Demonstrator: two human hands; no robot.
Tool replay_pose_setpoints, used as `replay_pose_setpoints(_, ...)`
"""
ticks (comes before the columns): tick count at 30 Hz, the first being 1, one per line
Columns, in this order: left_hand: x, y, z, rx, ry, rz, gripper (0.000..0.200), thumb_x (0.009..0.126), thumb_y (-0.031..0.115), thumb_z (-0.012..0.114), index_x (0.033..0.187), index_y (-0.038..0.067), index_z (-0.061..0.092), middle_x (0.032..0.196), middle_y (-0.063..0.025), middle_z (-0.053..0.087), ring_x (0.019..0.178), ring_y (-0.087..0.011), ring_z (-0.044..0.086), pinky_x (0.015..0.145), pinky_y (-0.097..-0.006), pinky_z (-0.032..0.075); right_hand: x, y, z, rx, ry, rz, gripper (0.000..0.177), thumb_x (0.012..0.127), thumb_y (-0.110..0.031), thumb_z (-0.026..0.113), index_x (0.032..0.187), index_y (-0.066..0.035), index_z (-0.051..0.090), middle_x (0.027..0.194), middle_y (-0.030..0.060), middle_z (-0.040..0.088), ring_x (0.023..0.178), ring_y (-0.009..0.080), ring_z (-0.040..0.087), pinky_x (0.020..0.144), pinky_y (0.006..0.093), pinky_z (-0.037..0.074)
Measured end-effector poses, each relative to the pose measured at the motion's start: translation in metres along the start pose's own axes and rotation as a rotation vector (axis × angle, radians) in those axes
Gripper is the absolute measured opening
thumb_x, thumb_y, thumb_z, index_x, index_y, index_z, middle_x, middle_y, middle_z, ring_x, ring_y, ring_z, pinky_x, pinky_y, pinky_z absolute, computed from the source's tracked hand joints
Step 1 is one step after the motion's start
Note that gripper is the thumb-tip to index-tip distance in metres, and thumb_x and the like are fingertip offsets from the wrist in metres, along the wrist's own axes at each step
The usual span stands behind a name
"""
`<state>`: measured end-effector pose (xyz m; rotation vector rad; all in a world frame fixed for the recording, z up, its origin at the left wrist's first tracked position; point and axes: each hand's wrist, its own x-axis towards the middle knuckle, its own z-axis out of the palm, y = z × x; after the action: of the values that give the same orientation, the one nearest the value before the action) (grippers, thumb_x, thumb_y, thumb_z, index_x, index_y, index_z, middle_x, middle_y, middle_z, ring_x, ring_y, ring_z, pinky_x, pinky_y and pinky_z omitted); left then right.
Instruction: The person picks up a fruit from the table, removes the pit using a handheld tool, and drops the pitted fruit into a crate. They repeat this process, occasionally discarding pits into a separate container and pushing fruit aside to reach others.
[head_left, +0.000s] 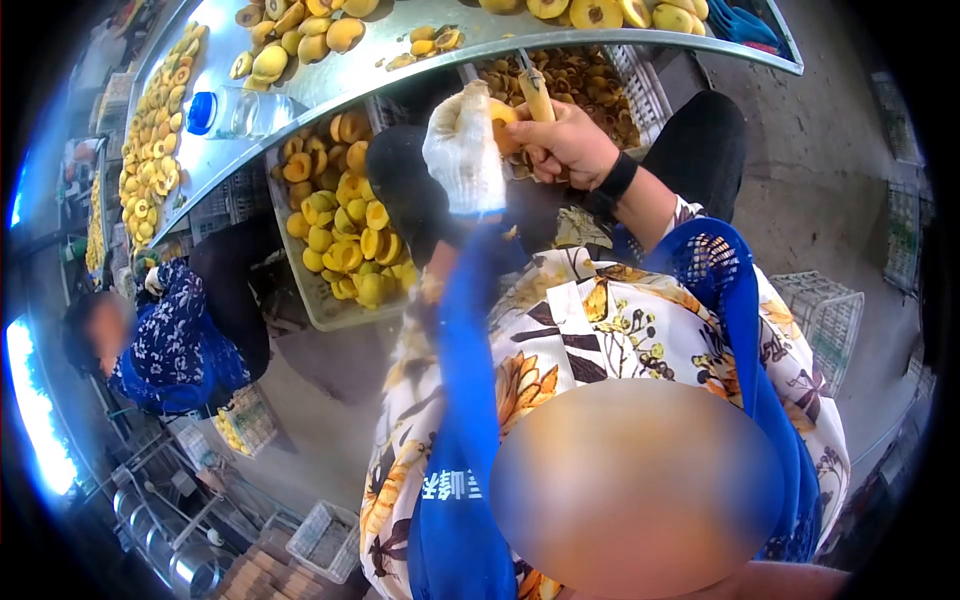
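Observation:
In a white knitted glove, my left hand [465, 150] is closed around a yellow peach [502, 122], its orange flesh showing on the right side. My bare right hand [565, 142] grips a wooden-handled knife [537, 97], whose narrow metal end points away from me. The right fingers are against the peach, so the two hands meet over my lap. A crate of peach halves [345, 225] stands left of my knees. Beyond my hands, another crate [640, 85] holds many brownish pits or scraps.
A metal table [350, 85] spans the far side, with peaches heaped on it and a blue-capped plastic bottle [235, 112] lying there. At left sits another person [180, 340] in a patterned blue top. A pale plastic crate [820, 315] stands on the floor at right.

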<state>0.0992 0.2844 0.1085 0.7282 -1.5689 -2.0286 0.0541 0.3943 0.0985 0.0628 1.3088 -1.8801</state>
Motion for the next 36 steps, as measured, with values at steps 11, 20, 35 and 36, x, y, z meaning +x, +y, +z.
replay_pose_setpoints(11,-0.010,0.009,0.011,-0.124,-0.114,-0.291,0.036,0.093,0.038,0.046,0.107,0.005,0.055,0.102,-0.0094,0.058,0.093,-0.0195,0.057,0.078,-0.0353,0.049,-0.007,0.009,-0.035,-0.984,0.396,-1.037,0.030,0.076,-0.006,0.067,0.105,-0.010,0.064,0.099,0.0090,0.060,0.089,0.0254,0.059,0.077,0.0316,0.048)
replay_pose_setpoints(20,-0.022,-0.008,0.006,-0.068,-0.170,-0.163,0.037,0.094,0.031,0.048,0.112,-0.001,0.052,0.105,-0.0109,0.059,0.093,-0.0170,0.056,0.082,-0.0276,0.046,-0.017,0.016,-0.029,-0.546,0.320,-0.472,0.027,0.082,-0.014,0.068,0.104,-0.003,0.058,0.074,0.0003,0.057,0.061,0.0086,0.053,0.056,0.0209,0.042)
replay_pose_setpoints(35,-0.001,-0.016,-0.007,0.089,-0.537,-0.326,0.040,0.086,0.021,0.062,0.119,0.004,0.047,0.106,-0.0091,0.055,0.092,-0.0189,0.058,0.072,-0.0309,0.054,-0.014,0.011,-0.045,0.135,0.016,-0.027,0.018,0.083,-0.010,0.062,0.097,-0.002,0.056,0.057,-0.0013,0.046,0.038,0.0065,0.038,0.036,0.0212,0.033)
replay_pose_setpoints(36,-0.003,-0.016,-0.007,0.099,-0.529,-0.318,0.040,0.086,0.022,0.063,0.118,0.004,0.047,0.105,-0.0089,0.055,0.090,-0.0196,0.059,0.067,-0.0320,0.056,-0.014,0.011,-0.044,0.124,0.019,-0.029,0.018,0.083,-0.009,0.063,0.097,-0.002,0.056,0.057,-0.0013,0.047,0.039,0.0065,0.039,0.036,0.0210,0.033)
